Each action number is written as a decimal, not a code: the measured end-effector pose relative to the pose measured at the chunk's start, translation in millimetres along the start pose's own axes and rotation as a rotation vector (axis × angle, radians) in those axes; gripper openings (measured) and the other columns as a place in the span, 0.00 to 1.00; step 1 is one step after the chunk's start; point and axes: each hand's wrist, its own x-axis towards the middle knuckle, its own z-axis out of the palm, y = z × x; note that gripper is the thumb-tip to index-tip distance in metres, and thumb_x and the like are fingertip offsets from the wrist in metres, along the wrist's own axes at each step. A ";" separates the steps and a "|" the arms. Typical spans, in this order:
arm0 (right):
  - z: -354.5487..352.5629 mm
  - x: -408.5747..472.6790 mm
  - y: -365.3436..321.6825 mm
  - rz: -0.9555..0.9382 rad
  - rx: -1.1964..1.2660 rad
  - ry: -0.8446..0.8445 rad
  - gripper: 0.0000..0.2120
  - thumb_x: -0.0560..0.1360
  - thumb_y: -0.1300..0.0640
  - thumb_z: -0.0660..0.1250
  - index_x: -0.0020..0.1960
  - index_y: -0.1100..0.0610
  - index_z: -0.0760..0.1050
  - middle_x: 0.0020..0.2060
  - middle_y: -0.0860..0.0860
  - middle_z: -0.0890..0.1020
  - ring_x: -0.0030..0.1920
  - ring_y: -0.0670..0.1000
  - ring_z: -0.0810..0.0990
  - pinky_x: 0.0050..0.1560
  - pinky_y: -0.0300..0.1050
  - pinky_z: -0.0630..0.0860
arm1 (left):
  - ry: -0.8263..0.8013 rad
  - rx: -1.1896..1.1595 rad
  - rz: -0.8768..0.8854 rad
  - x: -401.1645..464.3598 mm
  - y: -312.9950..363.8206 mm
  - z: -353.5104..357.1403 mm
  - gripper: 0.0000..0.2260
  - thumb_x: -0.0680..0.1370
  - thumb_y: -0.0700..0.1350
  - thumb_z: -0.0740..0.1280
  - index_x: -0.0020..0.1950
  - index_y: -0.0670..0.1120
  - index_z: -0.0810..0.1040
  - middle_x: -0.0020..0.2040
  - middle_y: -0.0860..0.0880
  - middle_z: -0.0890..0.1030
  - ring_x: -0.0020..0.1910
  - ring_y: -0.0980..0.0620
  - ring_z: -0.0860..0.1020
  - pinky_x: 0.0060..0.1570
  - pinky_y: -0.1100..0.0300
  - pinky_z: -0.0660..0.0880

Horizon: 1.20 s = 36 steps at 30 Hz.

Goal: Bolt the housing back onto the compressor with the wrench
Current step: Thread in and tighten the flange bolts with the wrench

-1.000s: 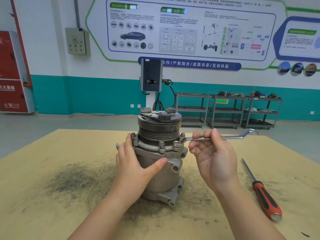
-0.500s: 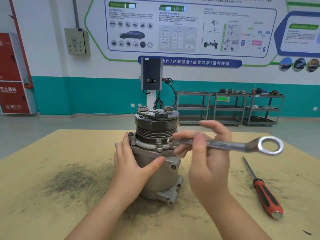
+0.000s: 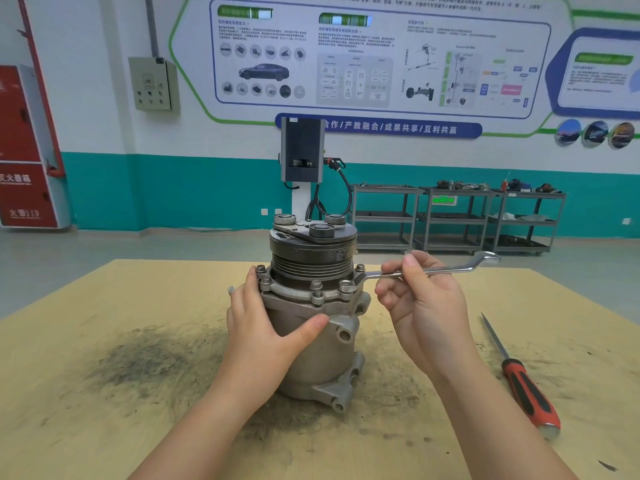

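The grey cast-metal compressor (image 3: 313, 341) is standing upright near the middle of the tan wooden desk (image 3: 104, 427), its black ribbed pulley (image 3: 311, 258) on top and the pale metal housing flange (image 3: 304, 294) sitting just below, with 6 bolt heads showing around its near rim; the far rim is hiding behind the pulley. The silver double-ended ring wrench (image 3: 433, 270) is lying nearly level, its near ring sitting over the bolt (image 3: 346, 285) at the flange's right front, so that bolt head is partly covered. The right hand (image 3: 426, 306) is pinching the wrench's shaft, its fingers curling around it and masking part of the shaft. The left hand (image 3: 263, 327) is gripping the compressor body, thumb pressing across the front while the fingers wrap behind, out of sight. A red-and-black-handled screwdriver (image 3: 519, 375) is lying on the desk well to the right. Dark grime is smudging the desk left of the compressor.
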 end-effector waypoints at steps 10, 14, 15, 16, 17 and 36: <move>8.5 -27.9 28.5 -0.714 -0.500 -0.071 0.05 0.82 0.55 0.59 0.48 0.46 0.68 0.37 0.52 0.81 0.34 0.50 0.82 0.36 0.40 0.77 | 0.014 0.028 0.001 1.2 -1.7 0.1 0.65 0.49 0.86 0.58 0.80 0.58 0.45 0.65 0.70 0.57 0.75 0.58 0.56 0.72 0.53 0.60; 7.1 -36.5 41.3 -0.908 -0.721 -0.269 0.06 0.77 0.52 0.68 0.49 0.55 0.78 0.43 0.46 0.82 0.42 0.45 0.82 0.45 0.38 0.79 | 0.030 0.057 0.011 1.7 -2.5 2.1 0.65 0.50 0.86 0.58 0.80 0.56 0.46 0.67 0.66 0.57 0.74 0.56 0.57 0.71 0.53 0.60; 6.5 -36.9 43.7 -0.943 -0.767 -0.287 0.08 0.75 0.54 0.71 0.47 0.59 0.79 0.44 0.46 0.83 0.44 0.45 0.83 0.47 0.39 0.79 | 0.029 0.064 0.009 2.3 -2.2 2.3 0.65 0.50 0.85 0.59 0.81 0.55 0.47 0.69 0.62 0.58 0.75 0.55 0.58 0.73 0.51 0.61; 6.7 -37.4 44.6 -0.965 -0.799 -0.302 0.08 0.73 0.57 0.72 0.46 0.62 0.80 0.44 0.47 0.83 0.45 0.45 0.83 0.48 0.40 0.80 | 0.028 0.067 0.003 3.4 -1.9 2.8 0.65 0.51 0.84 0.60 0.81 0.54 0.47 0.69 0.60 0.59 0.75 0.53 0.58 0.73 0.49 0.62; 6.9 -37.9 44.0 -0.968 -0.811 -0.315 0.08 0.73 0.58 0.73 0.45 0.62 0.80 0.45 0.47 0.83 0.46 0.45 0.83 0.49 0.41 0.79 | 0.028 0.066 0.000 3.8 -1.6 3.1 0.65 0.50 0.84 0.61 0.81 0.54 0.47 0.69 0.61 0.59 0.75 0.54 0.58 0.73 0.49 0.62; 2.1 -4.8 9.8 -0.127 -0.108 0.053 0.10 0.84 0.60 0.52 0.46 0.58 0.68 0.31 0.51 0.80 0.27 0.48 0.75 0.30 0.38 0.72 | 0.001 0.025 -0.009 1.1 -2.0 0.3 0.62 0.52 0.84 0.61 0.79 0.59 0.45 0.70 0.67 0.56 0.75 0.58 0.55 0.75 0.50 0.60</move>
